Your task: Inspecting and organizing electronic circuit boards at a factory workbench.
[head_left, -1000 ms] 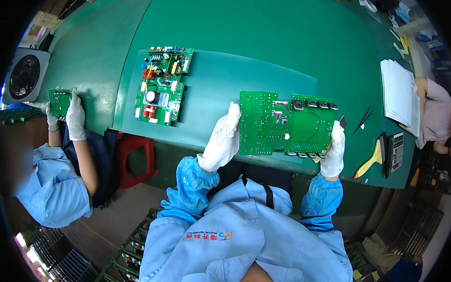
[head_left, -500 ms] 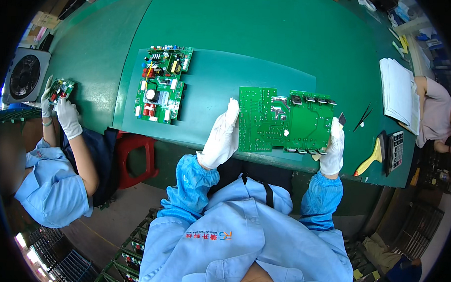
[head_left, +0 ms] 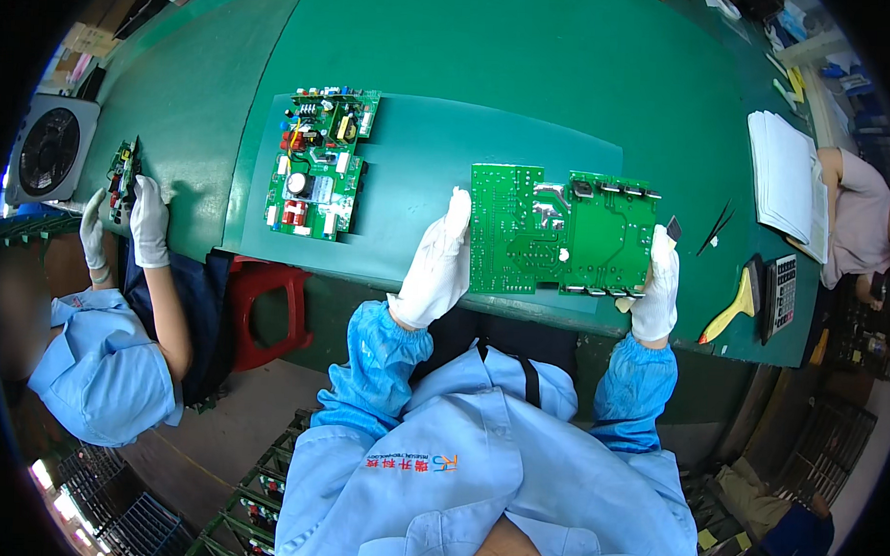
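Between my two white-gloved hands I hold a green circuit board [head_left: 510,231] with its solder side toward me. My left hand [head_left: 436,263] is closed on the board's left edge, and my right hand [head_left: 657,285] grips its right edge. Several black parts stick out along the upper right edge. On a blue-green mat [head_left: 414,179] to the left lies a second circuit board [head_left: 317,166], component side up, with red, white and yellow parts and a round capacitor. The fingers behind the held board are hidden.
Right of me on the green table lie black tweezers [head_left: 716,229], a yellow-handled brush [head_left: 736,310], a calculator [head_left: 780,298] and a stack of papers [head_left: 784,182]. At the left, a co-worker's gloved hands [head_left: 151,224] hold a small board near a fan [head_left: 52,152]. A red stool [head_left: 268,306] stands below.
The board in my hands has tilted a little and shifted slightly up. The co-worker's hands have lowered and now hold their board upright between them.
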Demonstrator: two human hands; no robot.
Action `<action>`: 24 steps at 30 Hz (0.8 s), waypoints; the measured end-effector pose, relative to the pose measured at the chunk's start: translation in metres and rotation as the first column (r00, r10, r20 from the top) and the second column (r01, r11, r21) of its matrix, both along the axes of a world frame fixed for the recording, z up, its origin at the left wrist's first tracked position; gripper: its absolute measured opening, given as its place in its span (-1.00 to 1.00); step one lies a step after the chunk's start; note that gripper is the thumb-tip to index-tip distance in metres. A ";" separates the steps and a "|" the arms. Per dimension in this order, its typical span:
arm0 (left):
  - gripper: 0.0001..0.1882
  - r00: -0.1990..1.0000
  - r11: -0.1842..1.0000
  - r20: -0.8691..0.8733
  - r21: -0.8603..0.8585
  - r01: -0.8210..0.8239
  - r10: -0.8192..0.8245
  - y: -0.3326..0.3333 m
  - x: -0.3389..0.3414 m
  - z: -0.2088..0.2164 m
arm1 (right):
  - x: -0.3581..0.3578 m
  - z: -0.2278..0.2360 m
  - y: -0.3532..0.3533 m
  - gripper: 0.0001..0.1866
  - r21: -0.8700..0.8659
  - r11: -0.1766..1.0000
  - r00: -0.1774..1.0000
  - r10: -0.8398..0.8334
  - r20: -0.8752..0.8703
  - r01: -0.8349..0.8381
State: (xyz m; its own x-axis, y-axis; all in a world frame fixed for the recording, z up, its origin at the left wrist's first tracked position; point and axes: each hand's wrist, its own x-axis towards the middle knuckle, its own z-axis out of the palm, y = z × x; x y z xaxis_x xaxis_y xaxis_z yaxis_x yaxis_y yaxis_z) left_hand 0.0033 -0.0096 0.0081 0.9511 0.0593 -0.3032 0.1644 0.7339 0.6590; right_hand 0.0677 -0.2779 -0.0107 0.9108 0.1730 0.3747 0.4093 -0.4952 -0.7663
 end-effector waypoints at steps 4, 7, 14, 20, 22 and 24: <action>-0.49 1.000 1.000 -0.009 -0.029 0.002 -0.002 0.001 -0.002 -0.001 | -0.002 0.018 0.004 -0.61 0.289 0.957 0.917 0.080 -0.391 0.040; -0.49 1.000 0.998 -0.017 -0.068 0.017 -0.018 0.001 -0.002 -0.001 | 0.000 0.012 0.000 -0.63 0.267 0.963 0.933 0.106 -0.344 -0.011; -0.47 0.999 0.998 -0.021 -0.058 0.023 -0.024 0.002 0.000 0.004 | 0.005 0.020 0.013 -0.61 0.400 0.909 0.889 0.082 -0.450 0.118; -0.48 0.999 0.998 -0.039 -0.057 0.014 -0.016 0.000 0.000 0.003 | 0.002 0.005 -0.011 -0.60 0.446 0.877 0.876 0.348 -0.335 -0.178; -0.48 0.999 0.999 -0.041 -0.049 0.006 -0.008 -0.001 0.000 0.004 | 0.001 0.006 -0.011 -0.59 0.471 0.868 0.869 0.346 -0.352 -0.155; -0.48 0.999 0.998 -0.032 -0.060 0.022 -0.024 0.000 -0.001 0.004 | 0.001 0.009 -0.009 -0.60 0.450 0.878 0.876 0.339 -0.343 -0.163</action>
State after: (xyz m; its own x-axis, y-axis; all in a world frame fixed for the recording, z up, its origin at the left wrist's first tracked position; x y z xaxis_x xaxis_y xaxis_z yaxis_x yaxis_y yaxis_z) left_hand 0.0026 -0.0094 0.0118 0.9416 0.0180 -0.3363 0.2025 0.7677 0.6080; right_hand 0.0685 -0.2873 -0.0021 0.9397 0.3339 0.0743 0.0919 -0.0373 -0.9951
